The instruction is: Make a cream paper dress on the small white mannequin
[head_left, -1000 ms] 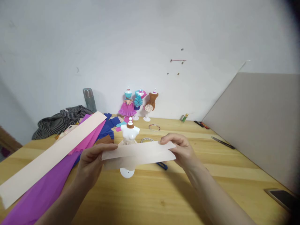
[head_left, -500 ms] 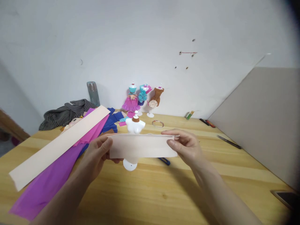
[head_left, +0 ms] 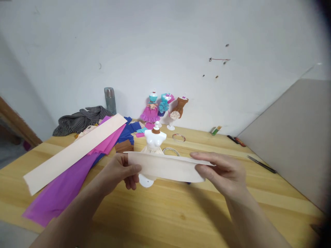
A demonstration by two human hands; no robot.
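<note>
A folded strip of cream paper [head_left: 165, 167] stretches between my hands, its fold layers parting at the right end. My left hand [head_left: 124, 170] pinches the left end with the thumb in front. The right end is gripped between thumb and fingers of my right hand [head_left: 222, 170]. Just behind the strip stands a small white mannequin bust [head_left: 155, 139] with a brown band at its neck and pale gathered material at its waist. The strip hides its lower part; the round white base [head_left: 146, 181] shows below.
Purple crepe paper [head_left: 64, 193] and a long cream strip [head_left: 74, 155] lie at left, near blue pieces [head_left: 126, 132] and striped cloth [head_left: 80, 120]. A flask [head_left: 110, 101] and dressed mini mannequins [head_left: 151, 112] stand behind. Metal rings [head_left: 179, 137] and scissors [head_left: 262, 164] lie right.
The strip has tilted, its right end dropping and its layers spreading there. My hands have shifted slightly right and down. More of the bust's waist shows, and the view has turned a little left.
</note>
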